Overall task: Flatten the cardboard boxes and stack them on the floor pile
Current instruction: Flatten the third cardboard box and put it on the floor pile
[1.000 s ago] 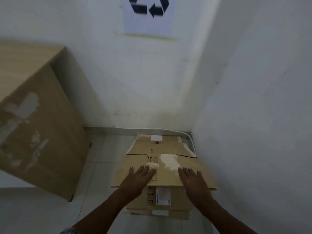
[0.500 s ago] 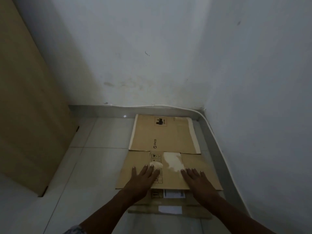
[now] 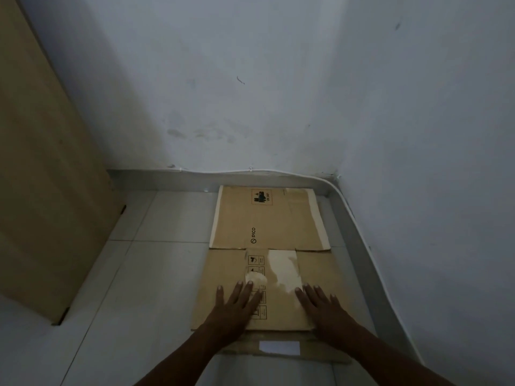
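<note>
Since a second ago the view has tipped down and drawn closer, so the recycling sign on the wall has gone out of sight and the far panel of the flattened cardboard box (image 3: pixel 269 263), then folded up and crumpled, now lies flat on the floor; both hands have stayed pressed on the near panel. That box lies spread on the floor pile (image 3: pixel 280 349) in the corner of the room, its far edge just short of the grey skirting (image 3: pixel 156 179) and its right side close to the right wall (image 3: pixel 432 162). The left hand (image 3: pixel 237 307) lies palm down with fingers spread and flat, gripping nothing, its fingertips beside a pale torn patch (image 3: pixel 284 270) where tape or a label has come away (the printed handling symbols run under this hand). The right hand (image 3: pixel 320 309) is also flat and open, palm down on the same panel, near its front right corner. Beneath the near edge a lower sheet of the pile shows, carrying a white label (image 3: pixel 279 347). A thin white cable (image 3: pixel 278 170) runs along the top of the skirting and bends round the corner. At the left stands a tall wooden cabinet (image 3: pixel 47 176) on the pale floor tiles (image 3: pixel 156 274).
</note>
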Available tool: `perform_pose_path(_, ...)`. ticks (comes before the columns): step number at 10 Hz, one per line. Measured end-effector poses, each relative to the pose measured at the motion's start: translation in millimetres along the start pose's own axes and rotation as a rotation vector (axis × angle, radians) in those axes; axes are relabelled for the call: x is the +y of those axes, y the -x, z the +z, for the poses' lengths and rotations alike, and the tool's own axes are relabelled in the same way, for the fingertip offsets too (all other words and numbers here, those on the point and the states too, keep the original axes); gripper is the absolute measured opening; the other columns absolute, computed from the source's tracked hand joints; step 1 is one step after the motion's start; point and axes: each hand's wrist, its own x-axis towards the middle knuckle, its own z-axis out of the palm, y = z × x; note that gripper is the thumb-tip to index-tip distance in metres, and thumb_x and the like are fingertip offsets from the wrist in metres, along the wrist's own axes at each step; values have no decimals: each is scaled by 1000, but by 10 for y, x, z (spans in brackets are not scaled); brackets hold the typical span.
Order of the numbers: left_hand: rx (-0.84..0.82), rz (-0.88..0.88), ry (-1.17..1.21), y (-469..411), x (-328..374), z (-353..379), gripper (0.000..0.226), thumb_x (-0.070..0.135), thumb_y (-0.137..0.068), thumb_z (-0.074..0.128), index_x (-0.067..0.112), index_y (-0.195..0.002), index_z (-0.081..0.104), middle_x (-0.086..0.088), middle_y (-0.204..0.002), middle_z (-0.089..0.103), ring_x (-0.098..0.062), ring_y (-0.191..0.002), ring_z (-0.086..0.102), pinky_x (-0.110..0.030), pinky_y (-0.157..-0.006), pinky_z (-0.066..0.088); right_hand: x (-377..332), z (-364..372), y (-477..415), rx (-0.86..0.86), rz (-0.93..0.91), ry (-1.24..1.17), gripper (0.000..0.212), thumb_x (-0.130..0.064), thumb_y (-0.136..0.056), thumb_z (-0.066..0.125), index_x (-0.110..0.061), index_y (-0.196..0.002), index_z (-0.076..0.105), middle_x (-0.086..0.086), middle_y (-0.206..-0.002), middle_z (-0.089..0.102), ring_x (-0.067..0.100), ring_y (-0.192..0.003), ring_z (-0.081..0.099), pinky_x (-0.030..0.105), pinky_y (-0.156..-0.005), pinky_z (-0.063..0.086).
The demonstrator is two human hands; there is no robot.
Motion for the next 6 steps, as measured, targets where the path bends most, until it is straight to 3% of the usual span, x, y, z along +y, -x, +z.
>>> perform_pose_path(1, 73, 84, 44, -36, -67, 98, 119, 33, -90, 64, 35, -131, -48, -14, -158, -11, -39, -145, -6, -74, -106, 9, -6, 114, -45, -17, 10, 6, 91, -16, -97, 53, -22, -152, -19, 6, -162, -19, 32, -148, -16, 58, -118, 4)
perform_pose_path(2, -83, 122, 107, -56, -138, 30, 109, 47, -91, 58, 37, -127, -45, -6, -154, -32, -30, -141, -28, -68, -111, -7, 16, 195, -96, -24, 14, 10, 93, -18, -96, 55, -22, -151, -20, 6, -161, -21, 32, -148, -17, 57, -118, 5)
perform_pose_path(3, -163, 131, 145, -152, -162, 52, 105, 53, -89, 59, 31, -149, -24, -7, -161, -24, -34, -148, -20, -70, -112, -2, 71, 258, -155, -42, 10, -14, 95, -25, -95, 56, -25, -151, -21, 3, -161, -22, 30, -148, -18, 57, -117, 6)
perform_pose_path(5, -146, 115, 169, -171, -139, 59, 106, 51, -85, 66, 28, -155, -11, -6, -162, -22, -32, -148, -19, -69, -113, -3, 125, 193, -180, -128, -27, -36, 97, -33, -94, 57, -24, -151, -21, 3, -160, -25, 28, -148, -20, 55, -118, 4)
perform_pose_path(6, -196, 87, 238, -146, -150, -163, 98, 48, -86, 66, 28, -156, 1, -6, -164, -11, -32, -150, -9, -66, -116, 1, 83, -71, -187, -173, 6, -83, 88, -42, -96, 52, -23, -154, -11, 4, -163, -16, 28, -150, -12, 53, -119, 8)
